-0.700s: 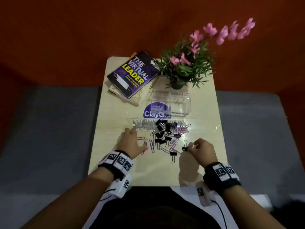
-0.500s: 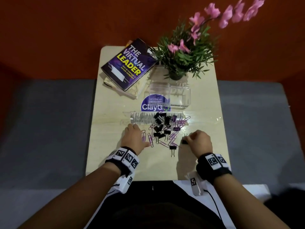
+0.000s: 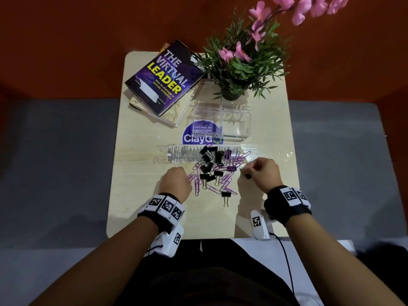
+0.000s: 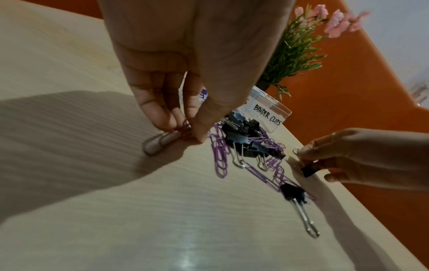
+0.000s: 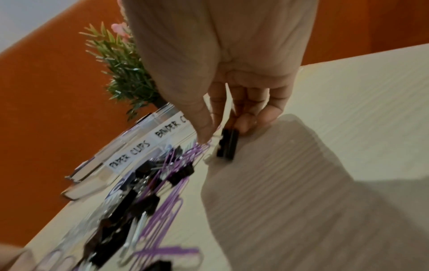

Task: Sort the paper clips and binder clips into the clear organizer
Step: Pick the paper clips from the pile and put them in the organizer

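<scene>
Pale wooden surface (image 3: 136, 195), potted plant (image 3: 240, 71) with pink flowers at its far edge, purple book (image 3: 163, 78) left of the plant, round sticker (image 3: 198, 138) nearer than the plant

Pink flowers (image 3: 309, 7) cut off at top; organizer (image 5: 130, 157) labels blurred.

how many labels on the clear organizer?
2. PAPER CLIPS label: front of the clear organizer, left compartment. BINDER CLIPS label: front, right compartment. Other sides don't show; more may be hidden.
</scene>
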`<state>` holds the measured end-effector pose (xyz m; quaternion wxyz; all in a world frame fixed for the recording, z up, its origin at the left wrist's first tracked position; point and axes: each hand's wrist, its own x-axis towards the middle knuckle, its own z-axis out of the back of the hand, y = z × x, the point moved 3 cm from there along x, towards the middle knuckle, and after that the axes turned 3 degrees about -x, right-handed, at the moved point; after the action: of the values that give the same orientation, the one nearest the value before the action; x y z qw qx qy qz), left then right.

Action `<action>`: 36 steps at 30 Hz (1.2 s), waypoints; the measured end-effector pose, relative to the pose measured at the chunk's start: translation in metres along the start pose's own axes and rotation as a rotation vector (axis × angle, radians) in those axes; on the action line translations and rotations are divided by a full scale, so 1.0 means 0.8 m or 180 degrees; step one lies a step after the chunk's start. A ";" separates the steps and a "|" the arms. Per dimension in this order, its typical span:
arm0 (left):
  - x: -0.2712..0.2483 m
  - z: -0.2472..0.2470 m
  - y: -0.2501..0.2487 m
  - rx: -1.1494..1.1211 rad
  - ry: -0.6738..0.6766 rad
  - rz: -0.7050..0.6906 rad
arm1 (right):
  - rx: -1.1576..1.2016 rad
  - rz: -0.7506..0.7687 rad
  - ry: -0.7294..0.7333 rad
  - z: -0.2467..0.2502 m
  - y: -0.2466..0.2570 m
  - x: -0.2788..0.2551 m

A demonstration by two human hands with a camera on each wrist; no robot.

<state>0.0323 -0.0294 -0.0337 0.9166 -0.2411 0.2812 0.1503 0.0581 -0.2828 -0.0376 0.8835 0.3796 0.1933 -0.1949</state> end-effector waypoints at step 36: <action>-0.017 -0.006 -0.015 -0.0220 -0.0070 -0.0234 | -0.0110 0.0859 -0.0052 0.017 0.037 0.008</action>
<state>0.0245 -0.0442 -0.0253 0.9157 -0.2812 0.2567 0.1288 0.0804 -0.2754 -0.0141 0.9097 0.3852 0.1367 -0.0740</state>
